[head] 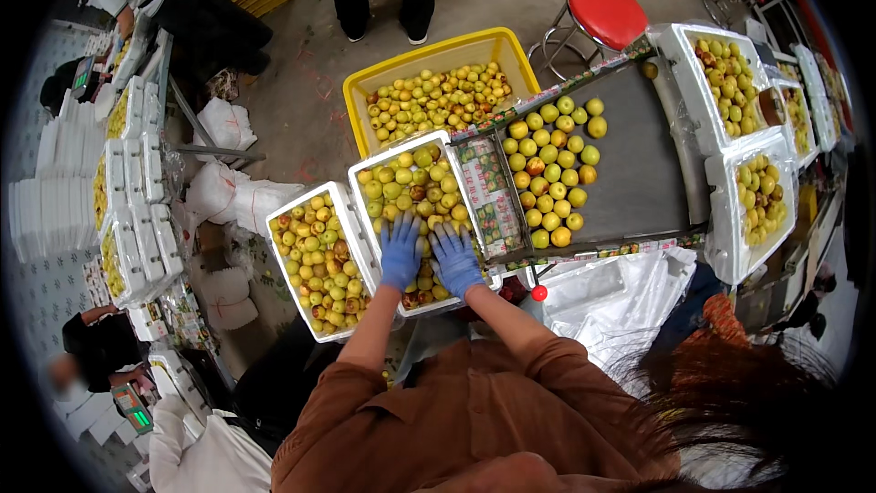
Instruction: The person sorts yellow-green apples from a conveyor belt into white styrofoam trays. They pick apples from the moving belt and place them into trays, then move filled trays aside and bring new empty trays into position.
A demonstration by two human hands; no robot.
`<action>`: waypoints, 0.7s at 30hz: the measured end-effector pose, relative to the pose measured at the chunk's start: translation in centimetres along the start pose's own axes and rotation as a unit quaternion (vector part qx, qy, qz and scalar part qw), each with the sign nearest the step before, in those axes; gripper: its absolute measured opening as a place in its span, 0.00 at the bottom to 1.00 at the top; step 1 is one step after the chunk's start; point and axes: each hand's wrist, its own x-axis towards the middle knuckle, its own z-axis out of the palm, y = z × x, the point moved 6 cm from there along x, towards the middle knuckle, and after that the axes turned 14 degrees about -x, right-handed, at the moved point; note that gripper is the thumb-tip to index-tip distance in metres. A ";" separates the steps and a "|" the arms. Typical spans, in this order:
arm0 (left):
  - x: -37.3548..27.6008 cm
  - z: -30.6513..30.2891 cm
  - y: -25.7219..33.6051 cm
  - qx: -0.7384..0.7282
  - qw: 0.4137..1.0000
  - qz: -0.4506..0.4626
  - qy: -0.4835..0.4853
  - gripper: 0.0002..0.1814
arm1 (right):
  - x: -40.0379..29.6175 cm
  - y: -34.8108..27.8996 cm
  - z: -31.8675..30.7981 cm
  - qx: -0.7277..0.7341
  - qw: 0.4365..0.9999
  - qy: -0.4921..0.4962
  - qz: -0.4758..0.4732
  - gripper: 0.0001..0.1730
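Note:
Both hands wear blue gloves and lie palm down on yellow-green fruit in a white foam box [355, 186]. My left hand [401, 252] rests with spread fingers on the fruit [388, 190] near the box's middle. Beside it, my right hand [455, 257] lies flat on the fruit towards the right wall, fingers apart. Neither hand is closed round a fruit; what is under the palms is hidden. Another filled foam box [277, 274] adjoins on the left. To the right, loose fruit [549, 171] sits on a dark sorting surface [633, 150].
A yellow crate [438, 48] of fruit stands beyond the box. A red-topped stool [606, 12] is behind the sorting surface, and filled foam boxes [698, 103] line its right end. A red knob [539, 293] juts near my right forearm. Several people are around.

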 end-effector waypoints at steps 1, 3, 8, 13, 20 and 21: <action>-2.3 0.0 0.4 -0.038 0.999 0.003 0.017 0.29 | -0.6 -0.2 -0.1 0.006 1.000 0.002 -0.012 0.35; -6.3 1.8 -0.1 -0.067 0.996 -0.045 0.031 0.30 | -2.7 -0.9 -0.7 0.029 0.998 0.008 -0.046 0.37; -10.4 2.8 -0.8 -0.054 0.984 -0.163 0.053 0.32 | -8.1 0.3 -1.8 0.107 0.993 0.052 -0.013 0.37; -9.2 0.1 -3.5 -0.223 0.886 -0.302 0.274 0.34 | -14.8 5.2 2.9 0.140 0.969 0.019 0.204 0.38; -5.2 4.4 -13.5 -0.365 0.814 -0.409 0.194 0.36 | -10.5 8.4 6.6 0.304 0.831 -0.348 0.311 0.41; -4.7 4.6 -14.1 -0.388 0.803 -0.420 0.167 0.38 | -10.0 8.6 6.2 0.301 0.825 -0.355 0.322 0.41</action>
